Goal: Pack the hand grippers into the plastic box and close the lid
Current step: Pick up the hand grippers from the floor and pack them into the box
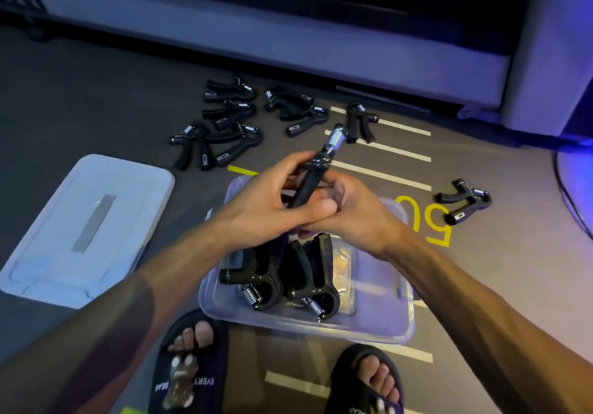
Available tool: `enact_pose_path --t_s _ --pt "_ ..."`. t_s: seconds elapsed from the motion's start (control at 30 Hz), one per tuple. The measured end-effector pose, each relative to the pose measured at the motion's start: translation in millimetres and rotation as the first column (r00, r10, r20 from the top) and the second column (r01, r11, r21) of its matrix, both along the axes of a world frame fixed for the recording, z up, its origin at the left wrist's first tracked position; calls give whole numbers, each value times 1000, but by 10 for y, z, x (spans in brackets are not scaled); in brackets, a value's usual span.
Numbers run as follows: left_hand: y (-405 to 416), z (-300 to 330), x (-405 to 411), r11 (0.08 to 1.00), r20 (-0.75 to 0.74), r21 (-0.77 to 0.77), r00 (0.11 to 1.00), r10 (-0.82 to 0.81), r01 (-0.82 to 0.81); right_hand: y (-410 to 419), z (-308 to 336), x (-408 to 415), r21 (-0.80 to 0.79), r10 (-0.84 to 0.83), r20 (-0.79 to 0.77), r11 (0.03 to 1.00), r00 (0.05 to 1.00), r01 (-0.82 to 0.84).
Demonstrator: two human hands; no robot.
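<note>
Hands: the left hand [266, 203] and the right hand [349, 211] meet above the plastic box [382, 323], both curled round one black hand gripper [316, 173]; its handles are squeezed together between the palms; its steel spring end points up and away from the person
Box: clear plastic, open, on the floor just in front of the person's feet; two grippers [279, 282] lie inside it side by side, springs toward the near wall, handles pointing away
Lid: the pale lid [86, 230] lies flat on the floor to the left of the box, apart from it
Unpacked: a loose cluster of grippers [224, 124] sits on the floor beyond the lid and box; two more lie just right of that cluster; one [359, 121] rests on the white stripes; a single gripper [463, 200] lies well off to the right, beside the yellow floor number [430, 221]
Floor: grey, painted with white stripes [382, 174] and yellow markings
Feet: two black sandals [189, 365], toes showing, stand at the near edge of the box
Background: the pale base of a machine [288, 47] runs along the far side, lit blue
</note>
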State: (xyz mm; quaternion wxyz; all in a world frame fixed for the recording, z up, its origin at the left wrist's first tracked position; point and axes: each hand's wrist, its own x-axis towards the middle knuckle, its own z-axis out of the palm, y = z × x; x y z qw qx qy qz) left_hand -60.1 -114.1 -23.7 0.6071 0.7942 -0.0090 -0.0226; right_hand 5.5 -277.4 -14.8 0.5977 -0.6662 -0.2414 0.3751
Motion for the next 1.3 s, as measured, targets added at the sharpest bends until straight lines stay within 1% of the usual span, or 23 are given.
enact_pose_path --t_s 0.07,0.13,0.2,0.27,0.37,0.4,0.43,0.47,0.5,0.53,0.6,0.63,0.7,0.73,0.83,0.9,1.0,1.07,1.13,1.2,1.3 --pt "-33 -7 -8 1000 34 7 999 27 -27 21 -33 -41 -47 16 191 999 981 -7" --pt "-6 -35 -9 999 58 -46 998 22 -20 21 -57 -62 -97 57 286 995 957 -30" --pt "33 -36 -16 996 66 -92 998 6 0 -14 -78 -36 -133 91 331 990 939 -49" --pt "37 -47 -15 997 67 -76 998 3 2 -44 -67 -20 -155 124 353 985 927 -72" --pt "16 -56 -28 1000 60 -20 998 23 -22 -67 -81 31 -208 181 343 972 922 -114" --pt "17 -60 -35 999 75 16 997 26 -27 -83 -82 60 -227 200 298 965 933 -134" --pt "30 -60 -44 997 106 68 994 23 -31 -107 -80 86 -236 203 203 960 958 -153" --pt "56 -54 -53 993 141 118 990 1 -18 -139 -77 109 -239 177 76 959 981 -154" --pt "85 -41 -58 984 178 175 983 -42 10 -173 -79 130 -233 118 -61 964 991 -129" --pt "109 -22 -60 966 214 253 971 -105 49 -211 -90 154 -229 32 -194 970 980 -77" --pt "110 1 -51 899 243 424 942 -233 113 -290 -141 205 -231 -148 -429 972 891 50" --pt "78 -9 -55 872 242 470 930 -277 138 -318 -158 215 -224 -176 -509 972 842 68" --pt "-19 -65 -67 862 256 476 911 -324 173 -330 -173 200 -164 -142 -609 985 781 52" --pt "-69 -99 -73 866 266 468 906 -329 177 -337 -194 174 -140 -122 -625 989 771 43" --pt "-100 -162 -69 869 271 476 918 -290 134 -352 -251 120 -74 -85 -637 996 766 48" --pt "-51 -180 -71 854 269 515 932 -245 76 -407 -330 152 -80 -97 -596 995 797 61" --pt "72 -279 -70 810 298 584 943 -149 -57 -493 -382 223 -252 -189 -423 964 886 85" --pt "178 -378 -64 788 322 601 943 -85 -134 -561 -436 229 -333 -193 -324 940 926 79" --pt "263 -470 -67 760 333 618 943 -21 -201 -582 -491 171 -380 -185 -287 923 940 65" --pt "314 -562 -82 728 327 636 944 47 -256 -566 -573 58 -423 -213 -273 902 938 82" --pt "361 -697 -141 709 287 654 954 89 -263 -539 -738 -110 -465 -258 -240 877 936 123"
